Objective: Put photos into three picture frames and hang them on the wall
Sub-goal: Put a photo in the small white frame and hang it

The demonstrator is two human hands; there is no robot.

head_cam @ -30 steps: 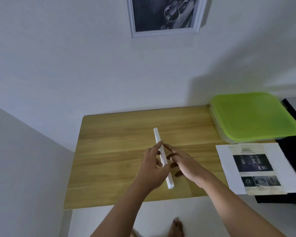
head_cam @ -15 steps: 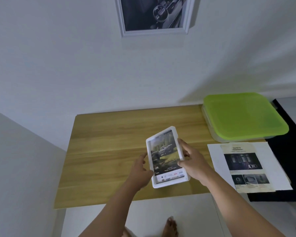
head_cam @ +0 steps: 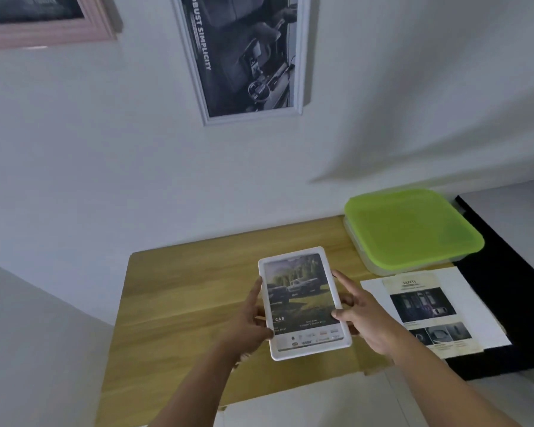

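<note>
A white picture frame [head_cam: 302, 302] with a photo of a truck on grass is held face up above the wooden table [head_cam: 182, 297]. My left hand [head_cam: 248, 322] grips its left edge and my right hand [head_cam: 363, 318] grips its right edge. On the wall above hangs a white-framed dark car-interior photo [head_cam: 244, 53]. A pink frame [head_cam: 47, 23] hangs at the upper left, partly cut off by the view's edge. A loose printed photo sheet [head_cam: 429, 312] lies on white paper at the table's right.
A flat container with a green lid [head_cam: 410, 226] sits at the table's back right corner. A black surface [head_cam: 512, 288] lies to the right of the table. The white wall stands right behind the table.
The frame was edge-on between my hands, then turned face up and was lifted slightly. My view tilted up, so more of the wall and the pink frame came into sight.
</note>
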